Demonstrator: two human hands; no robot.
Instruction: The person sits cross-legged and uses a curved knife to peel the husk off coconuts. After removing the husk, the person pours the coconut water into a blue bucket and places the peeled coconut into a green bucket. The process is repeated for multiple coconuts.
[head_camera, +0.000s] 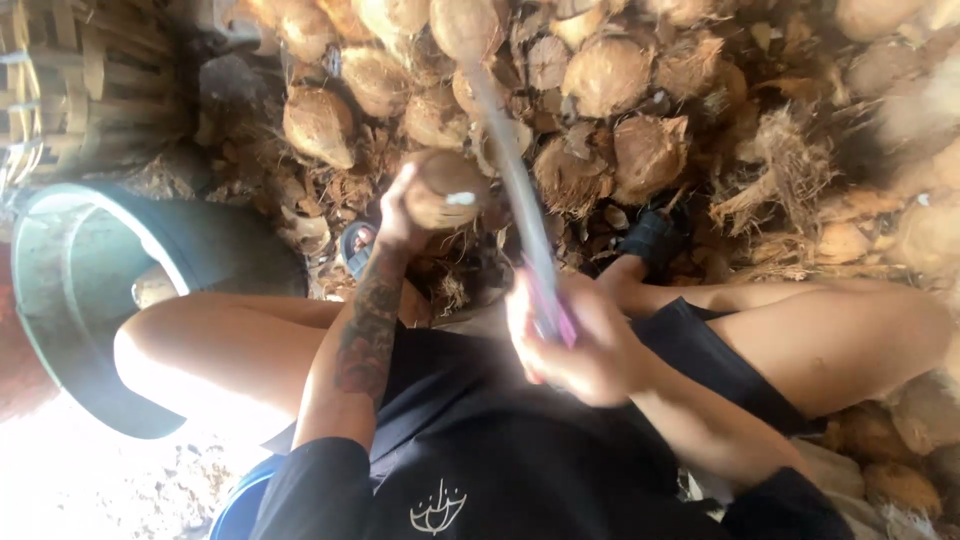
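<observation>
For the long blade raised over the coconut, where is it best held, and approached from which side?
By the handle end, where the right hand already wraps the long blade. Come from the near side, by the body: the blade points away toward the coconut pile, so the far part is bare edge. The left hand holds the coconut close beside it.

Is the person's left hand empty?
No, the left hand grips a husked coconut while the right hand swings a long blade.

Husk-littered ground (800, 170) (sunlit lower left), woven basket (80, 90), grey tub (80, 330).
</observation>
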